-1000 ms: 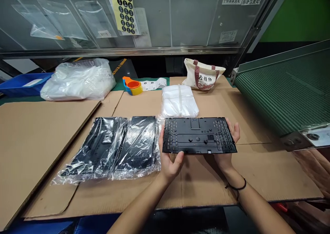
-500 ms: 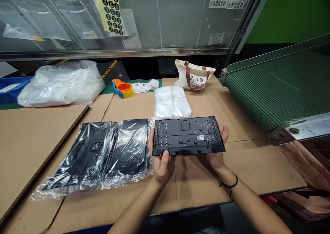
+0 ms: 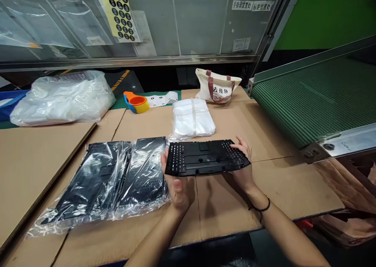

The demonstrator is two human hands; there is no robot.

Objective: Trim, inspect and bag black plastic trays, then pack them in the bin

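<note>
A black slotted plastic panel [image 3: 205, 157] is held up above the cardboard-covered table, its near edge facing me. My left hand [image 3: 178, 184] supports its left end, with the thumb off the front edge and the other fingers partly hidden beneath. At the right end my right hand [image 3: 243, 165] grips the panel, fingers over its top corner. Left of the hands lie two similar black panels in clear plastic bags, one bagged panel [image 3: 88, 180] farther left and another bagged panel [image 3: 143, 169] close to my left hand. Behind the held panel sits a banded stack of clear bags [image 3: 192, 118].
A tape roll in an orange and blue holder [image 3: 136, 102] stands at the back beside a paper strip [image 3: 161, 99]. A canvas tote bag [image 3: 217, 86] is farther right. The green conveyor belt [image 3: 317, 98] slopes along the right; a large plastic-wrapped bundle [image 3: 64, 96] lies back left.
The panel has tipped flatter, so its face shows less. My left thumb has come off its front edge, and my right fingers have moved onto its top face.
</note>
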